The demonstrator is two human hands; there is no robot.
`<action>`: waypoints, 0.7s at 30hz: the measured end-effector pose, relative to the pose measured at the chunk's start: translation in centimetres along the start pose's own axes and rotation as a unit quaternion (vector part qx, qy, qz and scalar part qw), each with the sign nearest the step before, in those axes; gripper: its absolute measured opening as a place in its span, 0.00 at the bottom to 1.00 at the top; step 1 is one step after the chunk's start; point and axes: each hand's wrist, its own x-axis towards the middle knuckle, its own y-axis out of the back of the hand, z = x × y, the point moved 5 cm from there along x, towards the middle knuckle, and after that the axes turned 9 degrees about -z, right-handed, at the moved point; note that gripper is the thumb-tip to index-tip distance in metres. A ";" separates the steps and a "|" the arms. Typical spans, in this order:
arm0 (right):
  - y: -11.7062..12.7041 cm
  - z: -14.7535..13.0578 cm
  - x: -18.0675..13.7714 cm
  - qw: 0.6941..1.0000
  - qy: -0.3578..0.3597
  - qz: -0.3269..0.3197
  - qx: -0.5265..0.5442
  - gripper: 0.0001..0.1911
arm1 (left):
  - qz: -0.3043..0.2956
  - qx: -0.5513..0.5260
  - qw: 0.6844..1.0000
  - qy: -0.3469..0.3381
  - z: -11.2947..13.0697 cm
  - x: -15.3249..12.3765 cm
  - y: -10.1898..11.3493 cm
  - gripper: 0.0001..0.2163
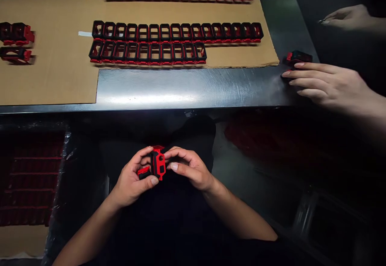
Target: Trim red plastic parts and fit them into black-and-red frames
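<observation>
The left hand (132, 178) and right hand (188, 168) clamp a red-and-black plastic frame (158, 163) from opposite sides for stable support, below the near edge of the desk (187, 89). Matching frames (177, 32) stand in aligned rows on a cardboard sheet (45, 85), keeping them orderly.

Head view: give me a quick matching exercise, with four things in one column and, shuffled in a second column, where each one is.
Things
1. Left hand
2. Co-worker's nearer hand
3. Long frame row
4. Red parts

Places
A. On the cardboard
B. Below the table, lower left
C. Around a red-and-black frame
D. On the steel table, beside a lone frame

Pairs: 1-C, 2-D, 3-A, 4-B
</observation>
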 end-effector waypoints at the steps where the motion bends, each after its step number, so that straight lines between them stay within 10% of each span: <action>1: 0.0 0.1 0.0 1.000 -0.002 0.003 0.006 0.12 | 0.005 0.009 1.000 -0.001 0.0 -0.1 0.0 0.31; 21: 0.0 1.0 0.2 0.997 -0.043 0.013 0.063 0.13 | 0.009 0.017 1.000 -0.016 -0.4 -0.1 -0.3 0.29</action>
